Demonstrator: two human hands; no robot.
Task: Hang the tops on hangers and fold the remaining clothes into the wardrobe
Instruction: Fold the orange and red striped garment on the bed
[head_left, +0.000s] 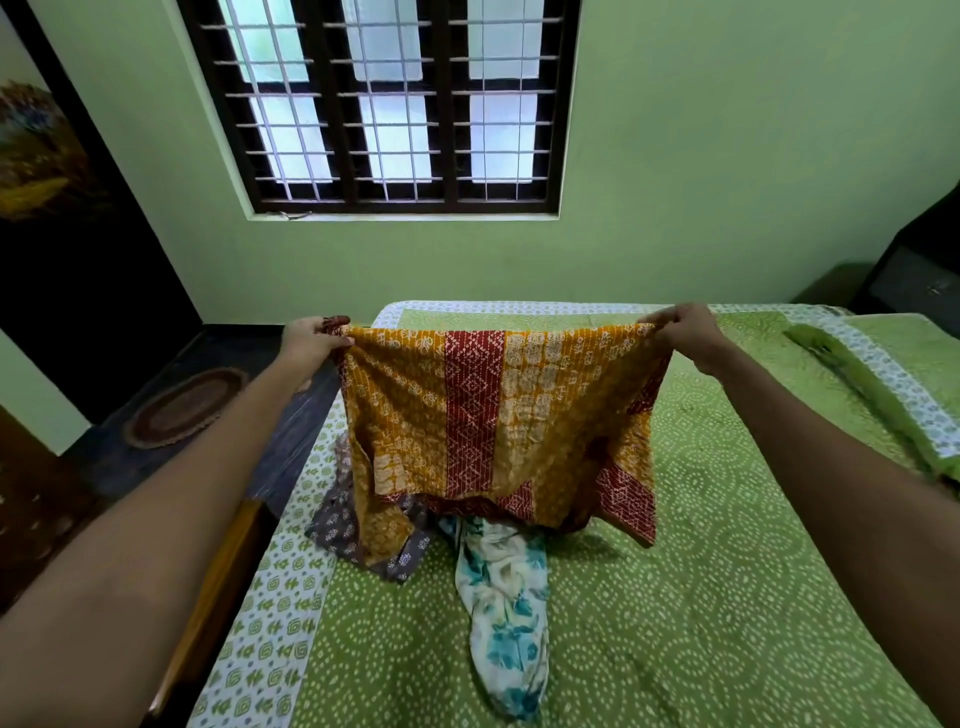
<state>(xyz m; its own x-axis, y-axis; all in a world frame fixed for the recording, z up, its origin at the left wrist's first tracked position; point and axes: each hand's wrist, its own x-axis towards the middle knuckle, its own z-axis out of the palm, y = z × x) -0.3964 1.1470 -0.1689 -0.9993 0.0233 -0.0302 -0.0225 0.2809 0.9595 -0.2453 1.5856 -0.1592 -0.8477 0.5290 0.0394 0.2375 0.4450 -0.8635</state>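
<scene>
A mustard-yellow top (498, 415) with red patterned bands hangs stretched out above the bed. My left hand (311, 340) pinches its upper left corner and my right hand (685, 327) pinches its upper right corner, both arms held out in front. Its lower edge droops onto a small pile of clothes. In that pile a grey printed garment (343, 530) lies at the left and a white garment with teal flowers (506, 613) trails toward me. Whatever lies under the held top is hidden.
The bed has a green dotted cover (701, 597) with a white printed border. A green pillow (883, 384) lies at the right. A wooden bed frame (218, 597), dark floor and an oval mat (184, 408) are at the left. A barred window (395, 104) faces me.
</scene>
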